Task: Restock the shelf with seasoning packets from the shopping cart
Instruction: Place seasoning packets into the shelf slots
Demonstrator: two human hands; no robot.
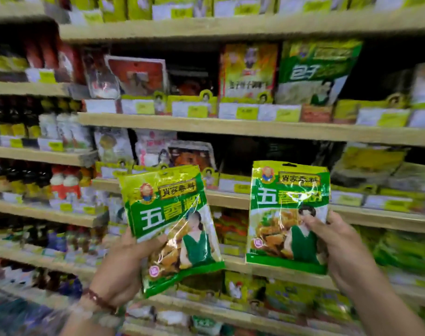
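Note:
I hold two matching green and yellow seasoning packets up in front of the shelving. My left hand [120,265] grips the left seasoning packet [172,226] at its lower left edge, thumb across the front; this packet tilts to the left. My right hand [339,246] pinches the right seasoning packet [287,214] at its right edge, thumb on the front, and it stands nearly upright. Both packets hang in the air in front of the wooden shelf [230,198]. The shopping cart is not in view.
Wooden shelves run across the whole view, stacked with seasoning packets and yellow price tags [246,112]. Dark sauce bottles [17,122] fill the left shelves. A tall green packet [313,71] stands upper right. A dark gap [267,151] shows behind my packets.

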